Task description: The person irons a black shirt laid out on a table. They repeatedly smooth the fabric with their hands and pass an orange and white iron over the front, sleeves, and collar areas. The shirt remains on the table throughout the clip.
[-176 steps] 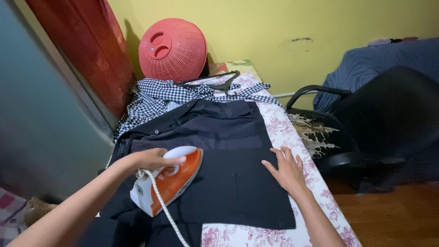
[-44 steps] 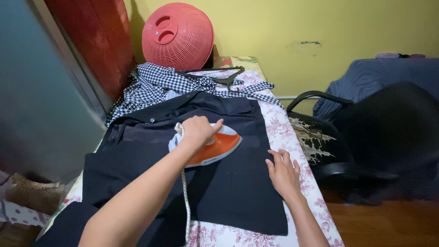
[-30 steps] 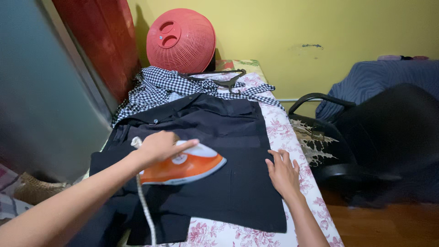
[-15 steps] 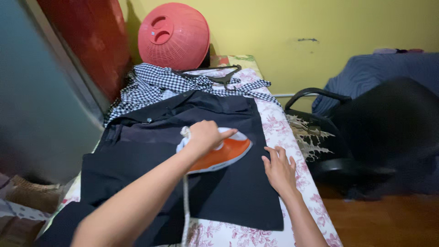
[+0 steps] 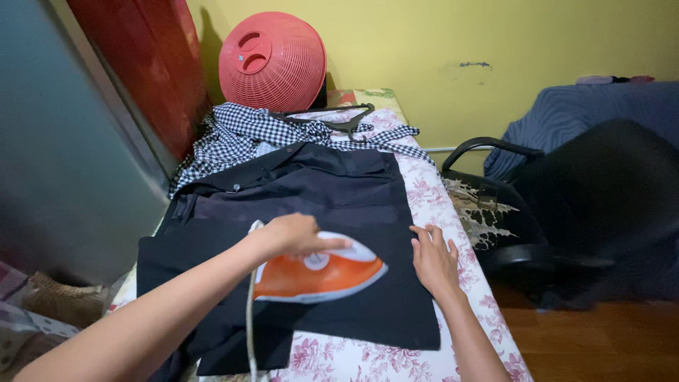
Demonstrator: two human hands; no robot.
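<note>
**A:** Ok, so your left hand (image 5: 293, 235) is wrapped around the handle of the orange and white iron (image 5: 322, 269), and the iron's come back toward you. Half a second ago it sat further up the dark shirt (image 5: 297, 233), nose near the right edge. Now it's lower, over the near part of the cloth, nose pointing right, with the cord (image 5: 249, 318) trailing down toward you.

**B:** And the right hand?

**A:** Your right hand (image 5: 433, 258) is open, flat, fingers spread, pressing the shirt's right edge against the floral cover of the bench (image 5: 453, 205). It's barely budged in any of the earlier shots, so it's basically your anchor while the iron goes back and forth.

**B:** So what does the pull-back tell you?

**A:** My read: you're mid-stroke, working the same panel over. Compared with about six seconds ago the iron was way over at the left near edge, so it's covered the middle since. The shirt lies flat, collar end away from you.

**B:** Anything else around?

**A:** Checked garment (image 5: 240, 138) and a dark hanger (image 5: 332, 120) at the far end, pink basket (image 5: 272, 62) behind them, black chair (image 5: 566, 212) to the right. None of that has shifted.
</note>
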